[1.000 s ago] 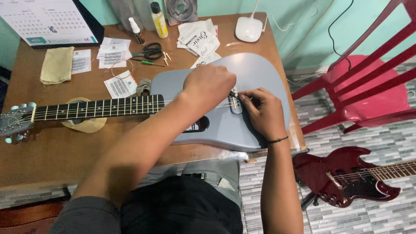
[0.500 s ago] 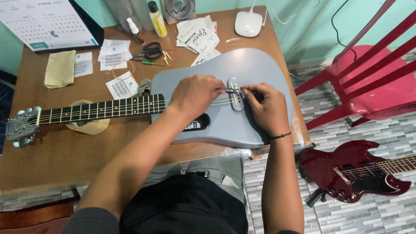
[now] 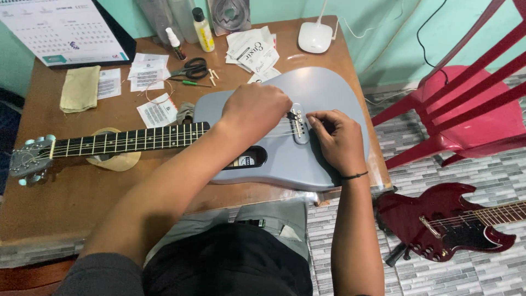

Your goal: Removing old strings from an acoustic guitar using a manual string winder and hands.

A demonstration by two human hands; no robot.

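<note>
On the brown wooden surface (image 3: pixel 66 203) I see a grey guitar (image 3: pixel 323 98) lying neck-left across mid-frame, my left hand (image 3: pixel 257 109) curled over its strings, my right hand (image 3: pixel 337 137) pinching at the bridge (image 3: pixel 298 123) between them.

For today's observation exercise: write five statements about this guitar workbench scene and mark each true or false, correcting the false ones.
1. Both hands, the left hand and the right hand, are at the bridge of the grey guitar. True.
2. The grey guitar lies on the floor. False: it lies on the wooden table.
3. A dark red guitar lies on the tiled floor. True.
4. The scissors are in the right hand. False: they lie on the table.
5. The chair is blue. False: it is red.
</note>
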